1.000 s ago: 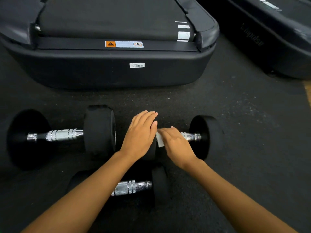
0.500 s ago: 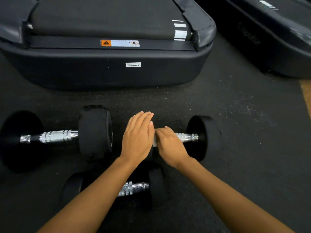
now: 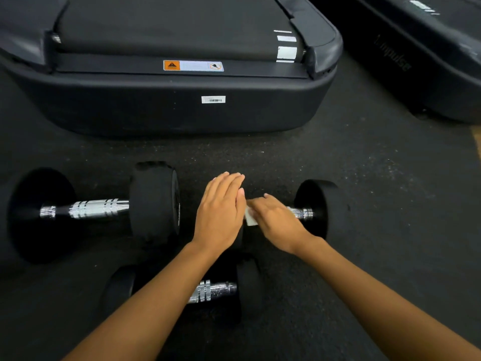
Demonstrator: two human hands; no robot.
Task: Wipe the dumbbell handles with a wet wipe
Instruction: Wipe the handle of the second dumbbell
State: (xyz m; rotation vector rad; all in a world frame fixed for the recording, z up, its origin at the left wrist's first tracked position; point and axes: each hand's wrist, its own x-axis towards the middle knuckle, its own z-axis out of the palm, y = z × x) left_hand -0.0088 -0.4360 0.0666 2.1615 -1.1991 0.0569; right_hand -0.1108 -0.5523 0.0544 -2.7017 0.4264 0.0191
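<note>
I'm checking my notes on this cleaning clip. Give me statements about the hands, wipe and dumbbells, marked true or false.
1. The right hand holds a white wet wipe on the chrome handle of the rightmost black dumbbell. True.
2. The left hand grips the large left dumbbell. False: it lies flat, fingers straight, on the rightmost dumbbell's inner end.
3. Three dumbbells lie on the dark floor, the smaller dumbbell nearest. True.
4. The orange warning label is stuck on a dumbbell. False: it is on the black treadmill.
</note>
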